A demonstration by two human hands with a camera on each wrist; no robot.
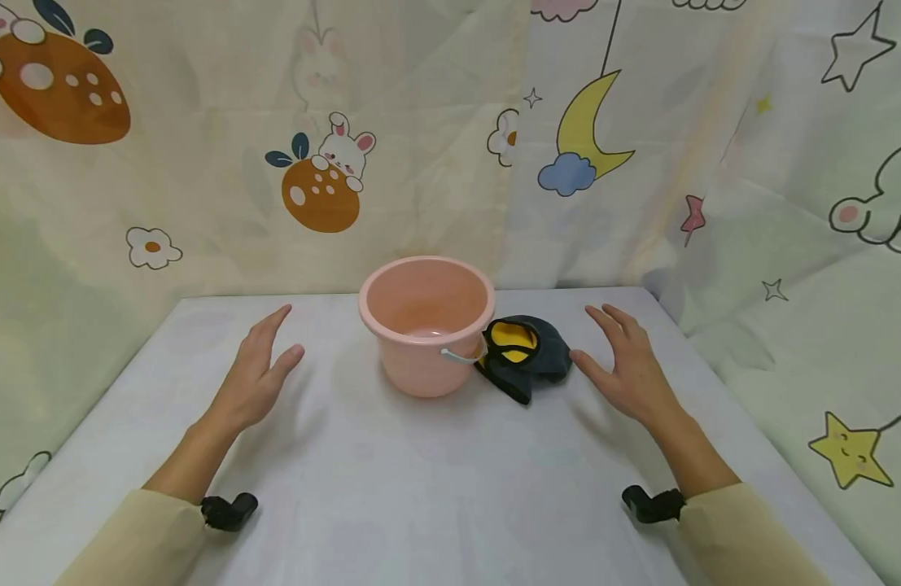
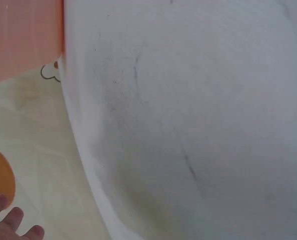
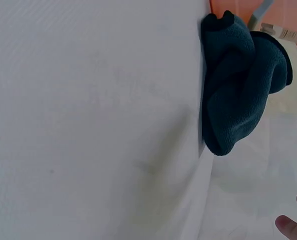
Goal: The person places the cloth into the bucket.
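A pink bucket (image 1: 413, 366) with a pale handle stands upright toward the back of the table, its inside partly visible. Against its right side lies a crumpled dark teal cloth (image 1: 548, 350) with black edging and a yellow patch; the right wrist view shows the cloth (image 3: 238, 90) as soft and folded. My left hand (image 1: 255, 374) is held out to the left of the bucket, fingers extended, holding nothing. On the other side my right hand (image 1: 629, 370) is also spread and holds nothing, its thumb close to the cloth's right edge in the head view.
The white table (image 1: 421, 488) reaches back to a patterned curtain (image 1: 435, 163), which also hangs along both sides. Each wrist wears a black camera mount, the left mount (image 1: 230, 511) and the right mount (image 1: 651, 505).
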